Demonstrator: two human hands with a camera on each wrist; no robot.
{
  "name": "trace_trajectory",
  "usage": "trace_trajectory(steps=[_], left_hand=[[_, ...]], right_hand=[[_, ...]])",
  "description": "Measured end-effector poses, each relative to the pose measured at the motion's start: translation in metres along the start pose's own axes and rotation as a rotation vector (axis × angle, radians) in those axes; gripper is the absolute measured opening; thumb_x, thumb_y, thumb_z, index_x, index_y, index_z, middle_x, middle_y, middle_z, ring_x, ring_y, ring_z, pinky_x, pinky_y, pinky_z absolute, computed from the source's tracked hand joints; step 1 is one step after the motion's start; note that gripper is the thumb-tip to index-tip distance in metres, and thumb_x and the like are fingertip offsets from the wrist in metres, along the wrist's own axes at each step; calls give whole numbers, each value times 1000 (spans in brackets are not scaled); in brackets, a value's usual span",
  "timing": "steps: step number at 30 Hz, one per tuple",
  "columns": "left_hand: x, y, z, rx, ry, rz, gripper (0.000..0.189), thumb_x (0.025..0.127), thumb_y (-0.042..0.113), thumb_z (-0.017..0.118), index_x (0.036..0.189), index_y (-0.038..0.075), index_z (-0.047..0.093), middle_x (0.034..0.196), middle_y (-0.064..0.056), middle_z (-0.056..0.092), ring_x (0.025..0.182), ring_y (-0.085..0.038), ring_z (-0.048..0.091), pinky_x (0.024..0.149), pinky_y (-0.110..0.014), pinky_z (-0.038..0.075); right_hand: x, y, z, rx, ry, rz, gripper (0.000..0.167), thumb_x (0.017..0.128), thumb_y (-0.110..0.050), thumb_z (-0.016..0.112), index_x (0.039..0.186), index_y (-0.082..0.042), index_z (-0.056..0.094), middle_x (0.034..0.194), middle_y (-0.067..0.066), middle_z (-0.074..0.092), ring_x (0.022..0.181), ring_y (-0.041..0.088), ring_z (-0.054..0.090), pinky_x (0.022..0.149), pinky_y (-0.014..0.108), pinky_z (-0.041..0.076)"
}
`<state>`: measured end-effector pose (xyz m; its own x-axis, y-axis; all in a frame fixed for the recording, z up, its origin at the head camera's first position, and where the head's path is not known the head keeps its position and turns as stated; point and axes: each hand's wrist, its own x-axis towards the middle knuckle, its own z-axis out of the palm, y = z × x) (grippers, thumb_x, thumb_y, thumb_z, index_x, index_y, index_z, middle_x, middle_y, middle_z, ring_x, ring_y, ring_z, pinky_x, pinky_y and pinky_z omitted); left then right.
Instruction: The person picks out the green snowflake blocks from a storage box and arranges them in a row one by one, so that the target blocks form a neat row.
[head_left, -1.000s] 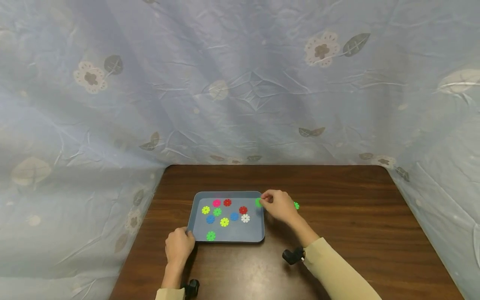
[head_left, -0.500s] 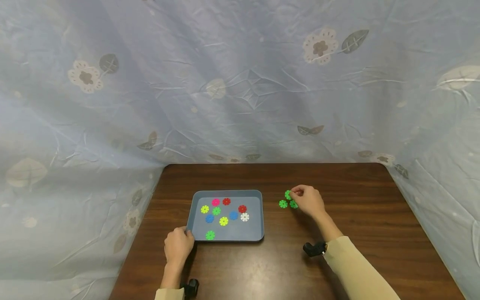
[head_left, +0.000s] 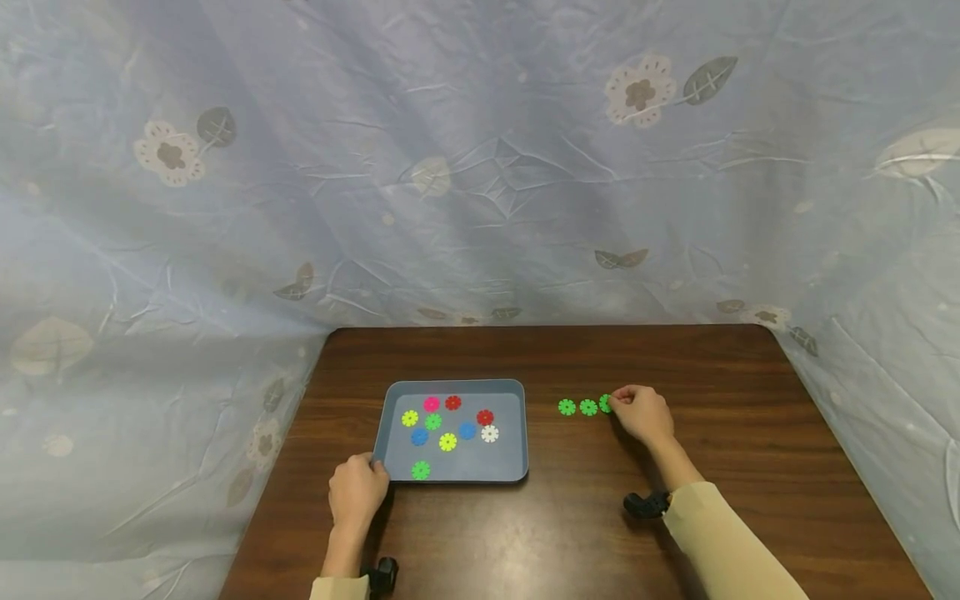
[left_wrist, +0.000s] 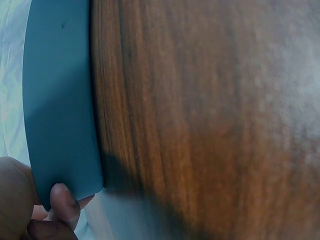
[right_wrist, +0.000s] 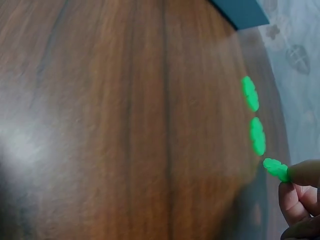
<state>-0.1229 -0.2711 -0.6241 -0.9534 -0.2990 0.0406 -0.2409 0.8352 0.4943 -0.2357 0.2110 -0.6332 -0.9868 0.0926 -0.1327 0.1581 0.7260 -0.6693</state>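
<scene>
My right hand (head_left: 643,412) pinches a green snowflake disc (head_left: 605,403) between thumb and fingers. In the right wrist view that held disc (right_wrist: 276,170) is tilted, close to the table. To its left, two more green snowflake discs lie flat on the wood, a nearer one (head_left: 588,407) and a farther one (head_left: 567,407), so the three form a row. My left hand (head_left: 358,492) grips the near left corner of the grey tray (head_left: 480,475); a fingertip shows against the tray's wall (left_wrist: 60,110) in the left wrist view.
Several snowflake discs lie scattered in the tray, among them a white one (head_left: 490,434), a pink one (head_left: 431,404) and a green one (head_left: 421,471). The brown wooden table (head_left: 675,358) ends at a patterned curtain (head_left: 480,167) behind.
My right hand has moved from the tray's right rim out to the right with the green disc, then lowered it to the row's right end. The left hand stays at the tray corner.
</scene>
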Motion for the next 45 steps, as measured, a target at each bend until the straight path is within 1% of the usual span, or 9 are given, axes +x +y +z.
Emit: trace_trajectory(steps=[3, 9, 17, 22, 25, 30, 35, 40, 45], left_hand=[[0, 0, 0, -1, 3, -4, 24, 93, 6, 58, 69, 4, 65, 62, -10, 57, 55, -24, 43, 46, -40, 38], [-1, 0, 0, -9, 3, -3, 22, 93, 6, 59, 74, 2, 68, 64, -12, 60, 55, -24, 45, 46, -41, 39], [-2, -1, 1, -3, 5, -2, 37, 93, 5, 58, 59, 11, 45, 55, -2, 38, 54, -21, 35, 46, -37, 32], [-2, -2, 0, -3, 2, -8, 39, 93, 6, 58, 59, 13, 41, 56, 0, 33, 54, -20, 34, 45, -36, 30], [-2, -2, 0, -3, -3, -10, 40, 94, 6, 58, 59, 13, 40, 57, 0, 30, 54, -20, 33, 46, -36, 30], [-1, -1, -2, -2, 0, -10, 39, 93, 5, 58, 59, 13, 40, 58, 0, 31, 55, -21, 33, 47, -37, 31], [2, 0, -2, 4, 8, -10, 38, 92, 5, 58, 59, 13, 41, 58, -2, 35, 56, -22, 35, 47, -38, 31], [3, 0, 0, 0, 9, -9, 39, 92, 4, 58, 59, 13, 40, 58, 0, 32, 55, -20, 34, 46, -36, 29], [3, 0, 1, -7, 9, -14, 39, 92, 3, 57, 59, 14, 38, 58, 1, 29, 54, -19, 31, 45, -35, 27]], right_hand=[[-1, 4, 0, -12, -9, 23, 27, 99, -31, 62, 109, -9, 75, 103, 8, 74, 88, 27, 68, 66, 43, 51], [-2, 9, 2, -28, -13, 43, 27, 99, -31, 63, 108, -9, 75, 102, 7, 73, 90, 29, 68, 69, 46, 51], [-1, 12, 2, -43, -15, 67, 28, 98, -32, 62, 109, -9, 76, 105, 9, 74, 93, 33, 68, 69, 49, 52], [-1, 11, 3, -42, -8, 60, 29, 100, -32, 62, 110, -9, 75, 104, 9, 74, 89, 31, 69, 63, 43, 50], [-1, 6, 3, -36, 8, 21, 29, 100, -32, 62, 110, -8, 75, 103, 9, 74, 85, 29, 69, 61, 41, 50], [-3, -15, 7, -18, 27, -67, 24, 99, -29, 67, 107, -8, 76, 96, 7, 74, 73, 24, 65, 54, 38, 47], [-4, -41, 21, -11, 5, -122, 21, 98, -29, 70, 106, -11, 76, 94, 4, 73, 62, 19, 57, 51, 35, 42], [-7, -71, 43, -8, -19, -203, 16, 95, -27, 73, 103, -14, 78, 90, -2, 72, 62, 15, 56, 55, 35, 44], [-15, -108, 68, -6, -58, -309, 11, 93, -26, 77, 100, -17, 79, 86, -6, 71, 67, 10, 60, 59, 33, 48]])
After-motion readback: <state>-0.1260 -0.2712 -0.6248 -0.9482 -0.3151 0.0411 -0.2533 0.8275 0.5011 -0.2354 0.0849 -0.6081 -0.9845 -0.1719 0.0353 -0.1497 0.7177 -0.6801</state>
